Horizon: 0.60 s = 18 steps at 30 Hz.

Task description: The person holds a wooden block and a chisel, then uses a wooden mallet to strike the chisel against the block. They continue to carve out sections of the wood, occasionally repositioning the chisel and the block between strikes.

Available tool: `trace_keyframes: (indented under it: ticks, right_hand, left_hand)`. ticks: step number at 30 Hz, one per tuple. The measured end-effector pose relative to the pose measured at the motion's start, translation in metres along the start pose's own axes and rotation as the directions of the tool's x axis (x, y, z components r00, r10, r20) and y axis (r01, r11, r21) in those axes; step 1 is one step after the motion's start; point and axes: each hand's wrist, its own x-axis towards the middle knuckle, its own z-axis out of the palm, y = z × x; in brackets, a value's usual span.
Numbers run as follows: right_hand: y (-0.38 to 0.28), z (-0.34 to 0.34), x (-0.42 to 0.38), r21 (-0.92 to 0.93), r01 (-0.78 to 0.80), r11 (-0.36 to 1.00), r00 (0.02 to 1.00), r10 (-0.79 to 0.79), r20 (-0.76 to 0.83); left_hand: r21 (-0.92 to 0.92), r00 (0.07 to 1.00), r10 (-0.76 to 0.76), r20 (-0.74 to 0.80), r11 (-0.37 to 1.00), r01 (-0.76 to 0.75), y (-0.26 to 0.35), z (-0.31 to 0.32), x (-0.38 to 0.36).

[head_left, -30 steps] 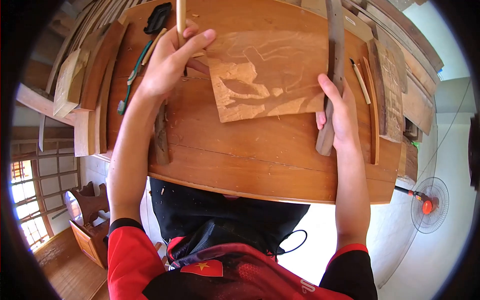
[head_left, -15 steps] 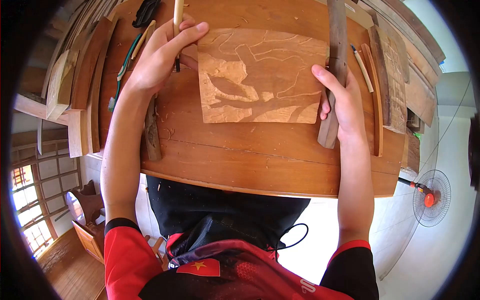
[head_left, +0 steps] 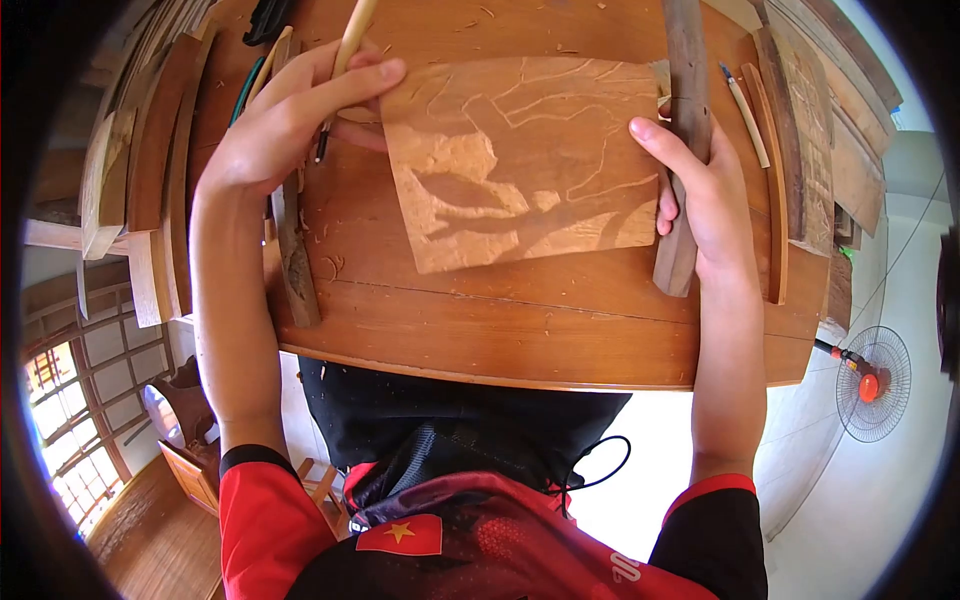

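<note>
A carved wooden panel (head_left: 540, 160) with pale cut areas and outlined grooves is tilted over the brown table (head_left: 480, 325). My left hand (head_left: 280, 115) grips a pale-handled tool (head_left: 352, 35), its dark tip pointing down, and the thumb touches the panel's upper left corner. At the panel's right edge, my right hand (head_left: 700, 185) has its thumb on the face and its other fingers partly hidden behind. A dark wooden bar (head_left: 686, 90) runs between that hand and the panel. Whether the hand also grips the bar is unclear.
Another bar (head_left: 292, 265) lies below my left hand. Wood strips and boards are stacked at the left (head_left: 160, 140) and right (head_left: 800, 130). A pale-handled tool (head_left: 745, 115) lies at the right. A fan (head_left: 869, 385) stands beyond the table, and small shavings are scattered about.
The panel has tilted, its lower left corner dropping. My left hand has shifted left, and its tool now leans more. The whole view has also shifted slightly.
</note>
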Motion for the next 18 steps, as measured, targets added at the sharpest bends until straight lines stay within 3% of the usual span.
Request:
trace_keyframes:
  ticks: [1, 7, 10, 18]
  right_hand:
    - [-0.001, 0.000, 0.000, -0.027, -0.011, 1.000, 1.000, 0.011, -0.003]
    - [-0.002, 0.007, -0.004, -0.128, 0.007, 0.992, 0.998, -0.014, -0.053]
    - [-0.001, 0.006, -0.007, -0.138, -0.006, 0.990, 0.998, -0.003, -0.070]
    - [0.002, 0.007, -0.009, -0.124, 0.010, 0.992, 0.993, -0.025, -0.117]
  left_hand:
    - [-0.028, 0.999, -0.030, 0.043, 0.999, 0.031, 0.003, 0.001, -0.004]
    - [0.206, 0.996, 0.016, 0.089, 0.978, -0.035, 0.002, -0.005, -0.005]
    - [0.385, 0.995, -0.065, 0.082, 0.923, 0.029, 0.009, -0.010, -0.007]
    - [0.399, 1.000, 0.004, 0.014, 0.917, -0.009, 0.002, -0.007, -0.004]
